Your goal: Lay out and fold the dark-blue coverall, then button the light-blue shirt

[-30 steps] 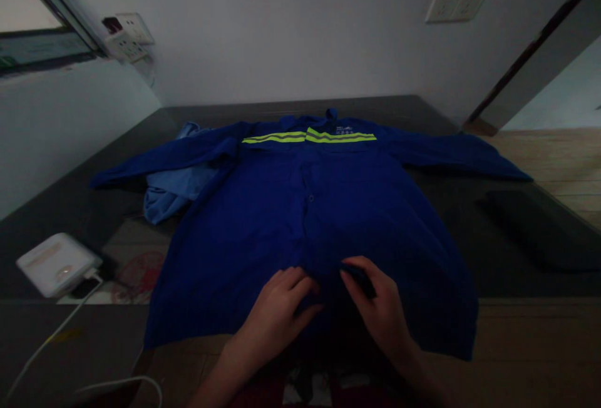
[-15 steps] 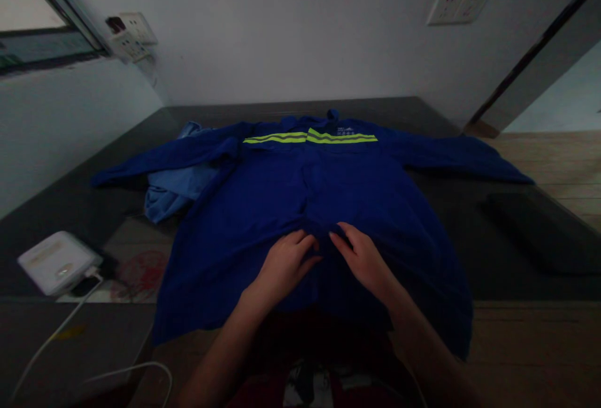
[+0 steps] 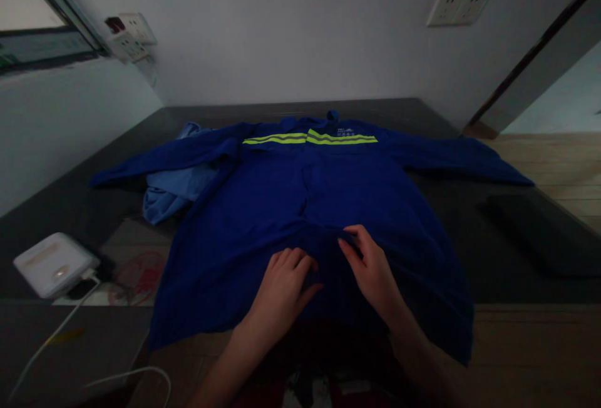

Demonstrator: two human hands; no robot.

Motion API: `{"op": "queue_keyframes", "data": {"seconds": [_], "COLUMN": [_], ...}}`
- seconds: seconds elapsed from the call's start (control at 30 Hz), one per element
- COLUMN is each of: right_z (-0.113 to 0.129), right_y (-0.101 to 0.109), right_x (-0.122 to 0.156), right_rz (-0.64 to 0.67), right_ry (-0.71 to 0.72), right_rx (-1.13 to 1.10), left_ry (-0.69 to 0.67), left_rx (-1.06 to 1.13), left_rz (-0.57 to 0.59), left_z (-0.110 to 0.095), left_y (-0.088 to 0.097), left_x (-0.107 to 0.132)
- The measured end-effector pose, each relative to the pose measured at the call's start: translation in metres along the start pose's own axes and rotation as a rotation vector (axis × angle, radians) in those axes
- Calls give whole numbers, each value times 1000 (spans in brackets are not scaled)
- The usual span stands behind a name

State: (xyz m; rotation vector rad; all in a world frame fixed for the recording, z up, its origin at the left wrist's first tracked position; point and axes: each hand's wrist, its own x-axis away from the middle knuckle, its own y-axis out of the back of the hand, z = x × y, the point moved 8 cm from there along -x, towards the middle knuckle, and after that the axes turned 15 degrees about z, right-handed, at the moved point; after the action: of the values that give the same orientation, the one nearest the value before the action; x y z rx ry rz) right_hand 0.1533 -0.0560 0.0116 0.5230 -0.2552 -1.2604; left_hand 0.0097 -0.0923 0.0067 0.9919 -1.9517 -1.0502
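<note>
plainly, we have a blue jacket (image 3: pixel 263 183) laid out across the dark table (image 3: pixel 451 233), its front up, its collar (image 3: pixel 332 115) toward the wall (image 3: pixel 282 32) and its hem past the table's near edge. both our hands are at the lower part of its front, near the middle, just apart from each other. our left hand (image 3: pixel 287 280) is half curled on the cloth, fingers bent together and thumb held away from them; we cannot tell whether it grips anything. our right hand (image 3: pixel 370 264) has thumb and forefinger close to each other, with dark cloth showing between them, but it is too dim for us to tell whether they pinch it.

across the chest we see yellow stripes (image 3: pixel 277 139), with small white lettering (image 3: pixel 346 132) above them on our right. the left-hand sleeve (image 3: pixel 154 164) lies over a light blue cloth (image 3: pixel 176 192), and the other sleeve (image 3: pixel 460 158) stretches out to our right. on our left a white box (image 3: pixel 56 264) with a white cable (image 3: pixel 56 326) sits near a red print (image 3: pixel 141 276); on our right lies a flat black thing (image 3: pixel 539 233). sockets (image 3: pixel 459 7) are set in the wall.
</note>
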Motion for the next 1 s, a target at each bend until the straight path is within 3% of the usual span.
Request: {"op": "queue_keyframes", "data": {"seconds": [0.37,0.73,1.0], "right_z": [5,20,30], "right_y": [7,-2,-12], "right_x": [3,18,22], "right_rz": [-80,-38,17], "right_ry": [6,97,104], "right_rx": [-31,6,27], "left_ry": [57,21,4], "left_rx": [-58,-43,192], "left_rz": [67,66,-115], "left_z": [-8,-9,-3], "left_y": [-2,-5,15], "left_x": [-2,-5,6]}}
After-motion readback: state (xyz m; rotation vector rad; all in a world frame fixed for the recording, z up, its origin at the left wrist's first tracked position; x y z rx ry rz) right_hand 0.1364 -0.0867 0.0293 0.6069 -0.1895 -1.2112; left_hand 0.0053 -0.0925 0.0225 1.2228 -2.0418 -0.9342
